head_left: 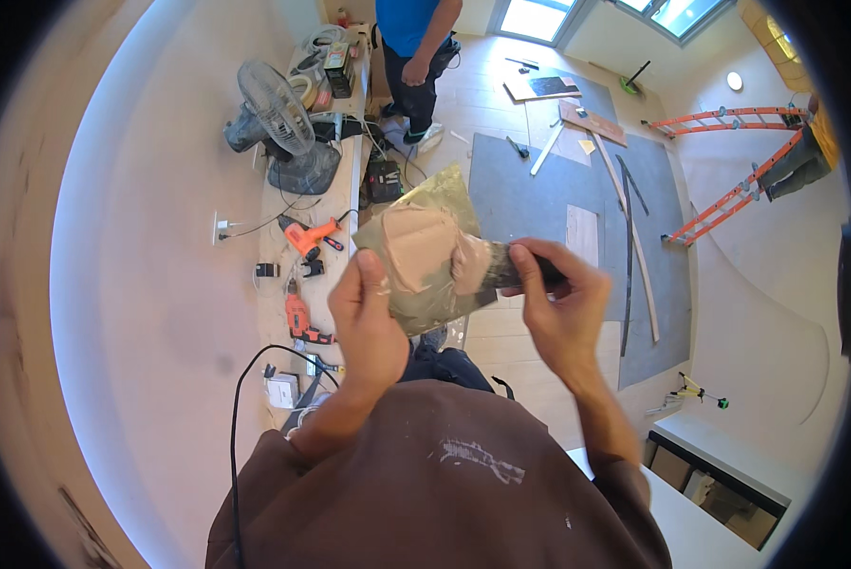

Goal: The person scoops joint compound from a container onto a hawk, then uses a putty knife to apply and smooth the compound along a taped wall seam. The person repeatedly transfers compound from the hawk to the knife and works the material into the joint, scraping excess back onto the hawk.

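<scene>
My left hand (369,327) grips the edge of a thin, square metal plate (435,311), thumb on top. A thick, flat mound of beige putty (412,247) lies on the plate. My right hand (566,318) is closed around the dark handle of a putty knife (507,267). The knife's blade lies over the plate's right side, smeared with the same putty, which hides its edge. Both hands are in front of my chest, above the floor.
A long bench on the left carries a fan (278,109), an orange heat gun (307,235) and a red drill (299,313). A person (411,66) stands beyond it. Boards (592,123) lie on grey floor sheets. Someone is on an orange ladder (737,194) at right.
</scene>
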Action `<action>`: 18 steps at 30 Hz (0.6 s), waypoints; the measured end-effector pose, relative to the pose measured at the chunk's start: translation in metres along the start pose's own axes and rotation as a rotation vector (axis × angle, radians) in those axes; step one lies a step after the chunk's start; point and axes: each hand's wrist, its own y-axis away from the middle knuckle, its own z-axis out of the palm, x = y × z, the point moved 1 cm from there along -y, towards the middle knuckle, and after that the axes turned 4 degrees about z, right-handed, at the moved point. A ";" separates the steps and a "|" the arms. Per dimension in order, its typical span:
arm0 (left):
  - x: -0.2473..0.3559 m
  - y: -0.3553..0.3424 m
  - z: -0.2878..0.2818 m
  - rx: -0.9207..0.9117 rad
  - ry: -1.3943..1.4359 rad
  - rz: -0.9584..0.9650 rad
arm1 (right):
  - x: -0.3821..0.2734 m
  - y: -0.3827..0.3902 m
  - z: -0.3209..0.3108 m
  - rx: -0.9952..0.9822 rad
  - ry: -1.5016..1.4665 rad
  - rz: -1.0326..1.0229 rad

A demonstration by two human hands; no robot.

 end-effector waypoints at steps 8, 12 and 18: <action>-0.030 -0.016 0.013 -0.016 -0.285 0.070 | -0.005 -0.005 0.008 0.144 0.353 -0.514; -0.023 -0.024 0.024 -0.018 -0.230 0.103 | 0.001 -0.001 0.022 0.019 0.541 -0.793; -0.018 -0.051 0.009 -0.035 -0.097 0.000 | 0.024 0.012 0.017 -0.097 0.539 -0.749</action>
